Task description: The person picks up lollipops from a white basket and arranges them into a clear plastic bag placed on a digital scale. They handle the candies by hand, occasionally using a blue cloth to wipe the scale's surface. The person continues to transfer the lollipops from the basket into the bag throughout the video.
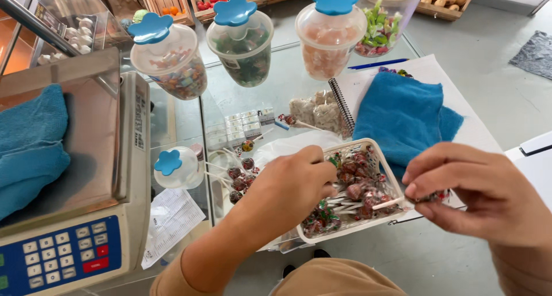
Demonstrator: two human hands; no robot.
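Tan sleeves at the bottom edge lead up to both hands over a glass counter. Right hand (480, 192) is curled, thumb and forefinger pinched on a lollipop (402, 201) by the top of its thin white stick, the wrapped head mostly hidden under the fingers; it hangs just off the basket's right rim. Left hand (293, 184) reaches into the basket (376, 152) from the left, fingers bent down among the sweets and touching them, though whether they grip one cannot be told. That basket is white plastic with a slotted lattice wall, rectangular with rounded corners, tilted at the counter's near edge and piled with lollipops (353, 189): small round heads in crinkly red, dark and green foil on white sticks. More of them lie loose on the glass just left of the hand, beside a little clear tub with a blue flower-shaped lid (168, 162). Behind stand three clear plastic jars (241, 49) with the same blue flower lids, filled with mixed sweets. A fluffy blue towel (402, 115) lies on a spiral notebook (345, 103) right of the basket. At left sits a scale (86, 175) with a brushed steel pan and blue keypad, another blue cloth (29, 146) on it.
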